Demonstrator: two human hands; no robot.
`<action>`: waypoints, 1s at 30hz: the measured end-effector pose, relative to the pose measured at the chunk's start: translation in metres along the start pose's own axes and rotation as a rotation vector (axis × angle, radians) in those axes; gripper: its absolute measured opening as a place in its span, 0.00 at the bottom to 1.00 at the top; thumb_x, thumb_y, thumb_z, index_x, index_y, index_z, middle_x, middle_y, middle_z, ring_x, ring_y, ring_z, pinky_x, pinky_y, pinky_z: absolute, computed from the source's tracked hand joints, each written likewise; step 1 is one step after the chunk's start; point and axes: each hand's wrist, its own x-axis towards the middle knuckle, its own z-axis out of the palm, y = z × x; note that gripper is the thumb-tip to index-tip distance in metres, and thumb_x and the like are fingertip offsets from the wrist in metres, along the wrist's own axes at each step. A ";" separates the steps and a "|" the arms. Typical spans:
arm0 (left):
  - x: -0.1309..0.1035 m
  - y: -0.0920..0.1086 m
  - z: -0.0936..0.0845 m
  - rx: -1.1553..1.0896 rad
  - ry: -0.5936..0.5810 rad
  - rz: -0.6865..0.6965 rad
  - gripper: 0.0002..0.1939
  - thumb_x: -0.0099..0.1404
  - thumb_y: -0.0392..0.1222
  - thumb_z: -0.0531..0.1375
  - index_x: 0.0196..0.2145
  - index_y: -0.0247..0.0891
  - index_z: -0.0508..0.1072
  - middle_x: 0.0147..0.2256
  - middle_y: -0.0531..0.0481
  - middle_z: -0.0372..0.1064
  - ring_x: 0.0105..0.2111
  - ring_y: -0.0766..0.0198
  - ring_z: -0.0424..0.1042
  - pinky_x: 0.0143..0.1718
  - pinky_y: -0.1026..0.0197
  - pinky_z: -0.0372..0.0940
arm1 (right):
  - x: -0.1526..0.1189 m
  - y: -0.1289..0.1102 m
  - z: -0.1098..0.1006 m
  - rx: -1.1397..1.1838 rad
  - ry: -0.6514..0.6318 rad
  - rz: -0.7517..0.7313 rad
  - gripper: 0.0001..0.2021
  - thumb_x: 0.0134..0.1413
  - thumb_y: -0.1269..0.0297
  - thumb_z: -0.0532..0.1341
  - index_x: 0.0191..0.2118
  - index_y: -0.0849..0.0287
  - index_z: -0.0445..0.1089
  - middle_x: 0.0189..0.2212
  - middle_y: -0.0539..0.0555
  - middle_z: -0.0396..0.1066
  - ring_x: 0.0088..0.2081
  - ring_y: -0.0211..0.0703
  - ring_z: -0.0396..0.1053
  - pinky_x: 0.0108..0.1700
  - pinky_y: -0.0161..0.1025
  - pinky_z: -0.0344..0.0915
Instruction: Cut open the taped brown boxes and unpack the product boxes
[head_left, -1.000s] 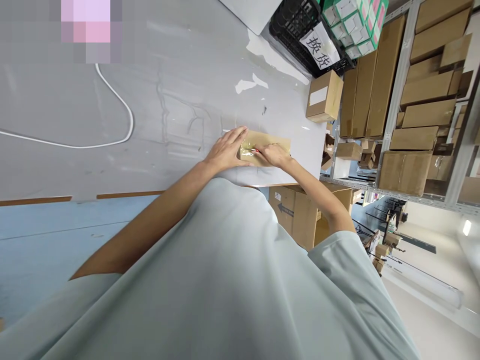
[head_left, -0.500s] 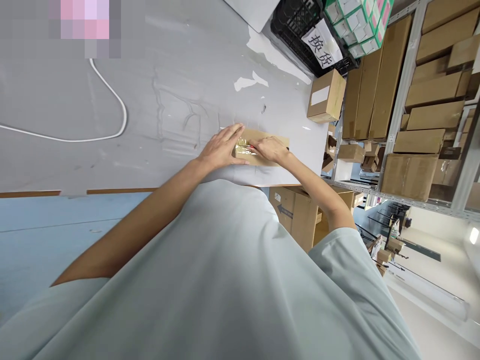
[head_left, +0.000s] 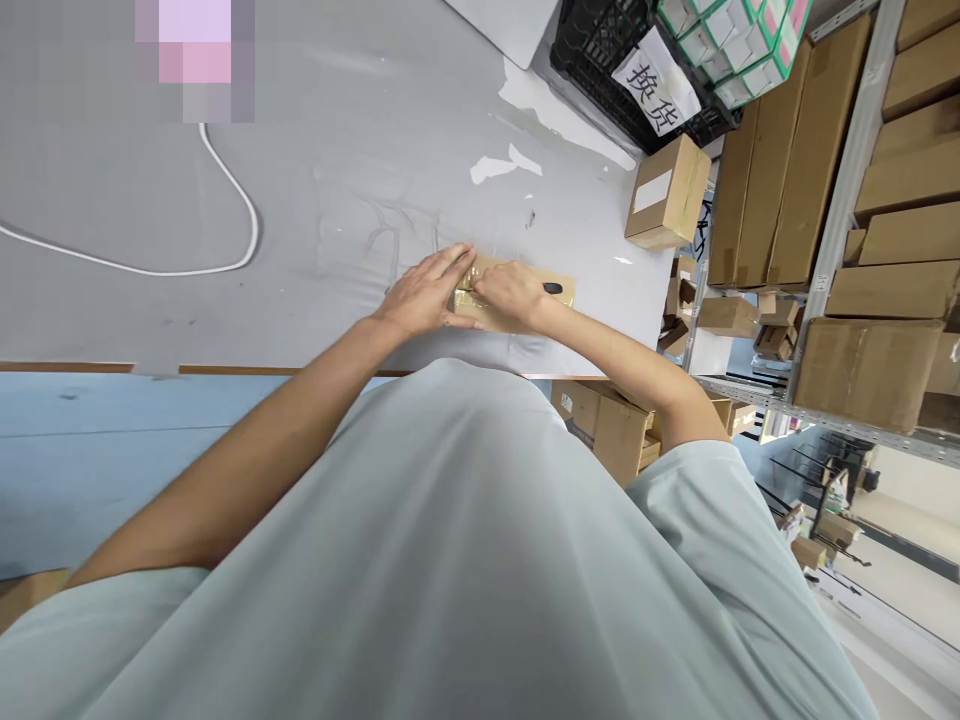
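Observation:
A small, flat cardboard box (head_left: 495, 316) with shiny clear tape lies on the grey table near its front edge. My left hand (head_left: 429, 290) holds the box's left end, with its fingers along the far side and the thumb at the near side. Over the middle of the box, my right hand (head_left: 513, 294) is closed, knuckles up, with its fingertips near the tape. Whatever those fingers grip is hidden beneath the hand. A dark oval spot (head_left: 553, 288) shows on the box just right of that hand.
A taped carton (head_left: 667, 195) with a white label stands at the table's right edge. Behind it is a black crate (head_left: 600, 60) with green-edged boxes. A white cable (head_left: 251, 225) curves across the left. Shelves of cartons (head_left: 870, 370) stand at right; an open carton (head_left: 615, 425) is below.
My right hand has slid left along the box, toward my left hand. A bit of red seen at its fingertips before is now hidden. The whole view has shifted slightly.

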 end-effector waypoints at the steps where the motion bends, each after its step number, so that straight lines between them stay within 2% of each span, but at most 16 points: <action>1: 0.000 0.000 -0.001 0.009 -0.003 -0.003 0.64 0.72 0.79 0.64 0.89 0.44 0.46 0.86 0.36 0.44 0.84 0.33 0.51 0.82 0.37 0.53 | 0.000 -0.003 -0.001 -0.055 -0.009 0.007 0.18 0.85 0.73 0.53 0.60 0.74 0.80 0.57 0.72 0.85 0.62 0.64 0.82 0.65 0.53 0.74; 3: -0.001 0.002 -0.003 0.026 -0.018 -0.014 0.64 0.71 0.80 0.64 0.88 0.42 0.47 0.86 0.35 0.43 0.84 0.32 0.51 0.82 0.36 0.54 | -0.006 -0.003 -0.003 -0.116 -0.024 0.031 0.19 0.84 0.76 0.52 0.60 0.74 0.81 0.58 0.73 0.85 0.64 0.64 0.82 0.66 0.53 0.75; 5: -0.002 0.005 -0.005 0.035 -0.029 -0.036 0.65 0.70 0.82 0.64 0.88 0.42 0.48 0.87 0.35 0.43 0.83 0.30 0.51 0.82 0.36 0.54 | -0.019 0.007 -0.001 -0.121 -0.045 0.061 0.20 0.82 0.79 0.52 0.60 0.73 0.82 0.58 0.73 0.85 0.64 0.63 0.83 0.64 0.52 0.76; 7: -0.003 0.009 -0.008 0.039 -0.036 -0.071 0.67 0.69 0.85 0.64 0.88 0.42 0.48 0.87 0.37 0.43 0.83 0.30 0.51 0.82 0.35 0.52 | -0.042 0.030 0.006 -0.132 -0.101 0.136 0.22 0.78 0.84 0.51 0.58 0.72 0.83 0.58 0.73 0.86 0.63 0.62 0.84 0.62 0.50 0.77; 9: -0.004 0.013 -0.012 0.045 -0.042 -0.105 0.73 0.66 0.92 0.60 0.88 0.37 0.48 0.87 0.36 0.42 0.83 0.29 0.50 0.83 0.35 0.50 | -0.071 0.059 0.018 -0.145 -0.175 0.220 0.23 0.75 0.86 0.51 0.57 0.71 0.83 0.57 0.73 0.86 0.62 0.63 0.84 0.59 0.49 0.78; 13: -0.001 0.031 -0.015 0.064 -0.043 -0.134 0.83 0.59 1.00 0.47 0.86 0.24 0.48 0.86 0.27 0.41 0.84 0.29 0.47 0.84 0.34 0.47 | -0.114 0.104 0.040 -0.141 -0.202 0.267 0.24 0.78 0.82 0.50 0.66 0.70 0.78 0.59 0.74 0.85 0.63 0.63 0.84 0.57 0.50 0.78; 15: 0.006 0.048 -0.009 0.073 -0.010 -0.177 0.83 0.60 1.00 0.45 0.85 0.21 0.49 0.86 0.25 0.41 0.85 0.29 0.43 0.85 0.34 0.42 | -0.119 0.114 0.047 -0.131 -0.176 0.248 0.25 0.79 0.82 0.49 0.68 0.70 0.77 0.60 0.74 0.84 0.63 0.61 0.84 0.57 0.49 0.78; 17: 0.015 0.071 0.004 0.070 0.073 -0.270 0.80 0.65 0.96 0.45 0.84 0.17 0.49 0.85 0.22 0.41 0.86 0.30 0.38 0.86 0.35 0.35 | -0.118 0.119 0.053 -0.115 -0.141 0.224 0.24 0.80 0.80 0.49 0.67 0.70 0.78 0.59 0.74 0.84 0.63 0.61 0.84 0.58 0.49 0.78; 19: 0.024 0.093 0.021 0.059 0.201 -0.391 0.73 0.71 0.90 0.44 0.83 0.15 0.49 0.85 0.21 0.40 0.87 0.33 0.33 0.86 0.36 0.31 | -0.117 0.125 0.059 -0.087 -0.107 0.191 0.22 0.84 0.73 0.49 0.66 0.69 0.78 0.58 0.75 0.85 0.63 0.63 0.84 0.59 0.50 0.77; 21: 0.030 0.109 0.037 0.035 0.316 -0.475 0.68 0.74 0.86 0.48 0.84 0.19 0.48 0.86 0.23 0.38 0.88 0.32 0.30 0.86 0.34 0.29 | -0.119 0.132 0.067 -0.052 -0.081 0.154 0.23 0.88 0.64 0.49 0.66 0.67 0.78 0.57 0.75 0.85 0.63 0.64 0.84 0.59 0.51 0.77; 24: 0.032 0.117 0.049 -0.003 0.379 -0.519 0.66 0.71 0.84 0.56 0.86 0.31 0.49 0.87 0.34 0.41 0.87 0.29 0.30 0.84 0.31 0.32 | -0.125 0.143 0.083 -0.008 -0.051 0.125 0.26 0.90 0.55 0.47 0.68 0.64 0.76 0.56 0.73 0.86 0.60 0.63 0.85 0.57 0.49 0.77; 26: 0.031 0.118 0.049 -0.013 0.386 -0.527 0.66 0.70 0.85 0.57 0.86 0.33 0.51 0.86 0.36 0.48 0.87 0.27 0.31 0.81 0.29 0.36 | -0.126 0.151 0.095 0.012 -0.018 0.117 0.26 0.90 0.53 0.46 0.69 0.62 0.75 0.54 0.72 0.87 0.57 0.62 0.86 0.54 0.47 0.76; 30: 0.032 0.118 0.044 -0.021 0.418 -0.487 0.64 0.65 0.90 0.54 0.77 0.35 0.70 0.81 0.36 0.60 0.86 0.23 0.36 0.77 0.25 0.42 | -0.117 0.168 0.119 0.078 0.049 0.071 0.26 0.90 0.49 0.47 0.68 0.57 0.76 0.53 0.67 0.88 0.54 0.59 0.86 0.48 0.44 0.71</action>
